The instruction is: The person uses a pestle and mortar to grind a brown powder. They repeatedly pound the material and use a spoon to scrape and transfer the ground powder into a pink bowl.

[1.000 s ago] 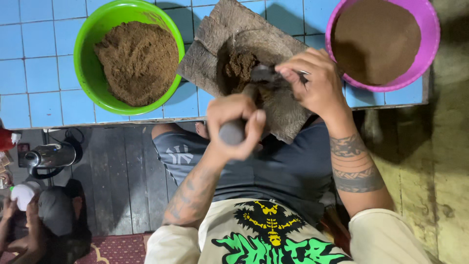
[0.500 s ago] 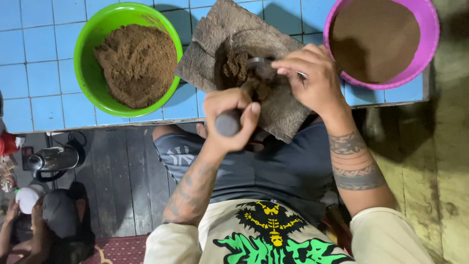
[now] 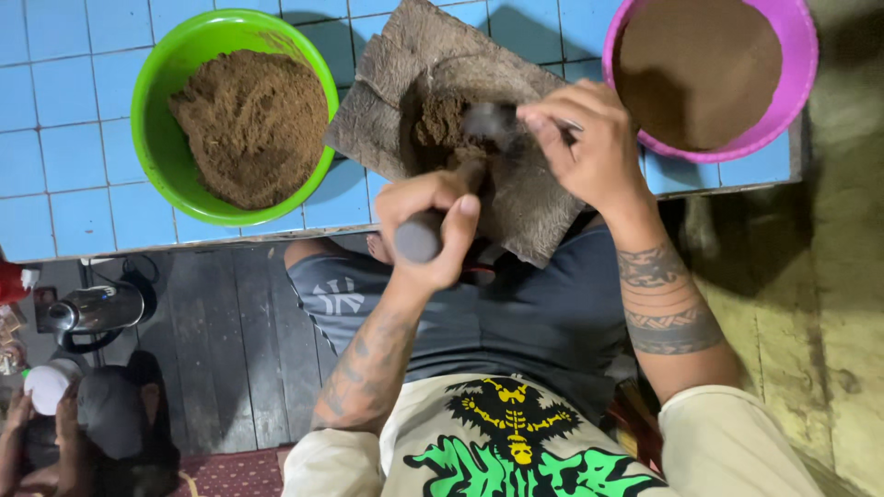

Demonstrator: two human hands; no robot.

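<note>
While gripped, pestle [image 3: 433,221] tilted toward tiles.

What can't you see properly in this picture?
- Head view: the dark handle in the left hand; its far end is hidden by the fingers.
- The metal tool in the right hand: blurred.
- The pink bowl: top cut off by the edge.

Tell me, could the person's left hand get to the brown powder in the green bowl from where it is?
Probably yes. The left hand grips a dark handle beside the green bowl, and nothing lies between them. The bowl is open-topped, so the brown powder is exposed. The hand would need to free itself first.
</note>
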